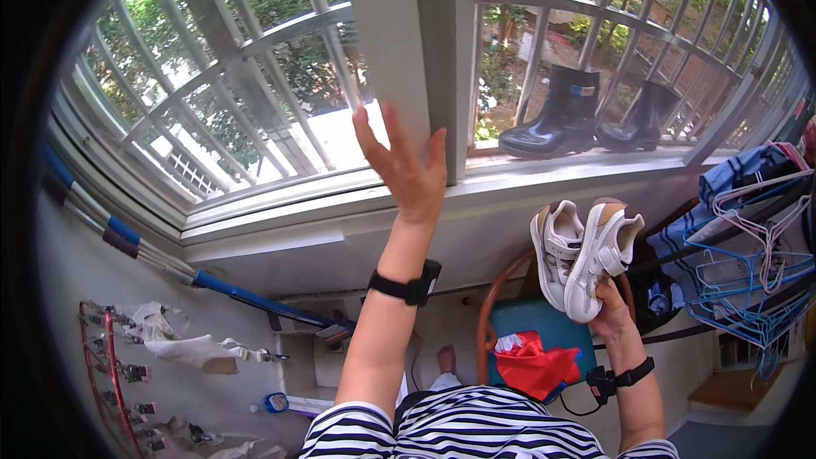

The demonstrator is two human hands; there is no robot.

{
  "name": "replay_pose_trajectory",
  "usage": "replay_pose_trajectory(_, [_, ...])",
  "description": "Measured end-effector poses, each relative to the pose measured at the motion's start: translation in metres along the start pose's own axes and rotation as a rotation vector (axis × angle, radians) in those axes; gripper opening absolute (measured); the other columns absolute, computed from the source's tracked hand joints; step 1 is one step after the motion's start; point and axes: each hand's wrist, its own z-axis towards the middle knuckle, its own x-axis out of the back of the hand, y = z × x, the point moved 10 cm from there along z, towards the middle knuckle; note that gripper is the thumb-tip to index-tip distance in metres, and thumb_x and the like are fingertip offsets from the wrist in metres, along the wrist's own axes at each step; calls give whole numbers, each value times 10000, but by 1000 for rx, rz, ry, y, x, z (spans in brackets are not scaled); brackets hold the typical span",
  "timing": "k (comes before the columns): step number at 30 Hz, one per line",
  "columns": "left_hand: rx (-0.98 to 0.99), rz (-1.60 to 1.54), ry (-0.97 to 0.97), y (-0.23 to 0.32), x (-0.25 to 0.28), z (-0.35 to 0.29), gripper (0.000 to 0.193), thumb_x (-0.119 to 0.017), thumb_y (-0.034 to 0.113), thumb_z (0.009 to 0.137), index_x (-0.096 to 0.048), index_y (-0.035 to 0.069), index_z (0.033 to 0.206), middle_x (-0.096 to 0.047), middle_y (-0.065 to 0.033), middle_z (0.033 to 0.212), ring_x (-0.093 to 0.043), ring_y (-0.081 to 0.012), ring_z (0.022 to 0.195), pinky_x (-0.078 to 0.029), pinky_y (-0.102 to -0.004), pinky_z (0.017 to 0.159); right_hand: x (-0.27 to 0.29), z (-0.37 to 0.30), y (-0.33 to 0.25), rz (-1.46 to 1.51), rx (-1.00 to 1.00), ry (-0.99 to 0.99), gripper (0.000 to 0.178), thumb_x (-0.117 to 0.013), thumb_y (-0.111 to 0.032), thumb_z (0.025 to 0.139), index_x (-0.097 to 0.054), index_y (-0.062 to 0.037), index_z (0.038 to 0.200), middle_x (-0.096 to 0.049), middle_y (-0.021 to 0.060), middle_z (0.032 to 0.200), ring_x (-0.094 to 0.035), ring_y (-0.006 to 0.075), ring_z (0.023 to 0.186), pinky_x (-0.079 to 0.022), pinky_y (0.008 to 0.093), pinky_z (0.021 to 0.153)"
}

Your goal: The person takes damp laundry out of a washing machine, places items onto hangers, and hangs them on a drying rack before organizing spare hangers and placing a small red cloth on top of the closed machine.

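Two white shoes hang from your right hand. Your fingers are closed tight on their heels, so both shoes stay together and point up, soles facing out. Holding them like that leaves your other hand free.

Your left hand is up high with the fingers spread apart and holding nothing. The palm lies flat on the grey window frame, just above the sill. It looks like you are pushing or steadying the frame.

Up and to the right of your shoe hand, a pair of black rubber boots stands outside on the ledge, behind the metal bars. I think they sit there for air and sun.

Just below your right hand is a chair with a blue seat and a round wooden back. A red cloth lies on the seat. To the right of that hand, blue and pink clothes hangers hang in a bunch near a blue striped cloth.

Far down to the left of your open hand, a long pole with blue bands leans along the wall. Below it is a red drying rack with clips and white cloths. Green trees show outside the bars.
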Motion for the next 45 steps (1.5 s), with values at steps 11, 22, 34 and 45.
replay_pose_trajectory(11, [-428,440,-201,32,-42,33,580,-524,108,737,-452,192,1307,-192,-153,1451,-106,-414,1338,-98,-495,1081,-16,5,-14,-137,28,-86,842,-757,-389,623,-369,-42,1284,-527,73,1141,-517,217,1061,-411,336,937])
replay_pose_trajectory(22, [-507,711,-174,-5,-10,44,538,-495,43,747,-468,145,1274,-225,-130,1448,-132,-455,1319,-179,-503,1061,-8,18,-21,-82,88,-117,772,-761,-318,626,-402,-59,1258,-561,53,1072,-554,200,1004,-452,324,889])
replay_pose_trajectory(34, [-354,883,-83,-154,157,101,555,-474,82,818,-358,164,1355,-297,-84,1422,-244,-271,1320,-193,-432,1012,-45,43,12,-160,-138,-152,668,-559,30,530,-458,1,1190,-560,90,1088,-557,234,1017,-430,352,918])
replay_pose_trajectory(45, [-56,1365,-231,-261,281,143,576,-533,160,830,-327,136,1367,-271,-87,1434,-299,-313,1285,-257,-424,1037,-36,14,-21,-81,-25,-236,541,-685,-80,658,-491,7,1155,-555,80,1104,-544,189,1021,-424,339,914])
